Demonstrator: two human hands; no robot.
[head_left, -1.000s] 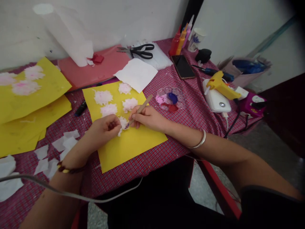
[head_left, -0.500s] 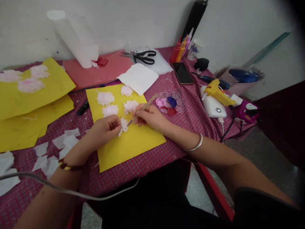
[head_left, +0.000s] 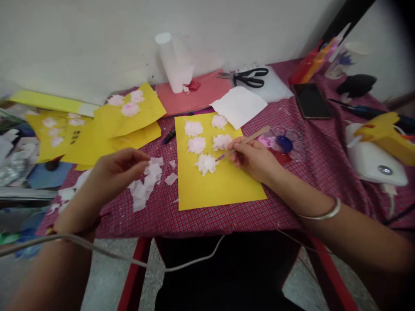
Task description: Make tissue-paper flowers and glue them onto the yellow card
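Note:
My right hand (head_left: 253, 157) is closed on a wooden-handled brush (head_left: 249, 140). Its purple-tipped end rests beside a white tissue flower (head_left: 206, 163) on a yellow sheet (head_left: 223, 185). Several more tissue flowers (head_left: 193, 128) sit higher on that sheet. My left hand (head_left: 112, 172) hovers to the left of the sheet, fingers loosely apart. Its fingertips are just above a pile of white paper scraps (head_left: 145, 183) on the checked red cloth (head_left: 194, 220). I see nothing held in it.
A paint palette (head_left: 287, 144) with blue, pink and red lies right of the brush. Behind are white paper (head_left: 239, 106), scissors (head_left: 248, 77), a pink sheet (head_left: 197, 93), a paper roll (head_left: 173, 62) and a phone (head_left: 310, 101). A glue gun (head_left: 385, 134) lies far right, and yellow sheets (head_left: 129, 114) lie left.
My left hand has let go of the tissue flower and moved left over the paper scraps. The view has swung left. My right hand keeps the brush by the flower.

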